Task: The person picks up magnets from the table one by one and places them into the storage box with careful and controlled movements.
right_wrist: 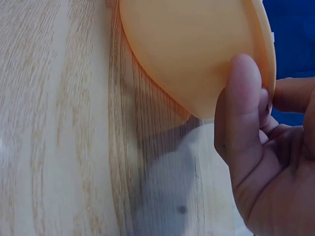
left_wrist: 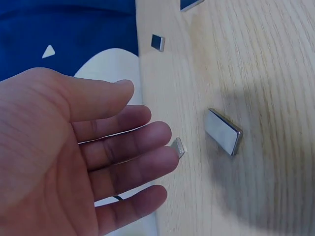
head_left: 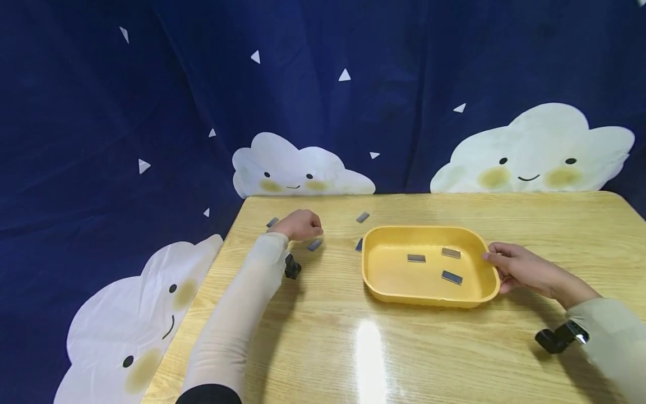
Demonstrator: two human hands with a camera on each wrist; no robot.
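My left hand [head_left: 299, 225] hovers over the table's far left part, its palm bare and its fingers loosely bent in the left wrist view. Close to its fingertips lies a small shiny rectangular block [left_wrist: 224, 132], grey with silvery edges. Another grey block [head_left: 272, 222] is partly hidden behind that hand. On the right, my right hand [head_left: 530, 270] grips the right end of a yellow plastic tray [head_left: 414, 298] at its rim. Inside the tray lie three blocks: one near the middle [head_left: 416, 258], one behind [head_left: 451, 253] and a darker one in front [head_left: 451, 278].
One loose block [head_left: 363, 217] lies behind the tray's left end, and another [head_left: 359, 244] is half hidden by its left rim. The wooden table [head_left: 323, 336] ends at a dark blue curtain [head_left: 313, 101] with printed clouds.
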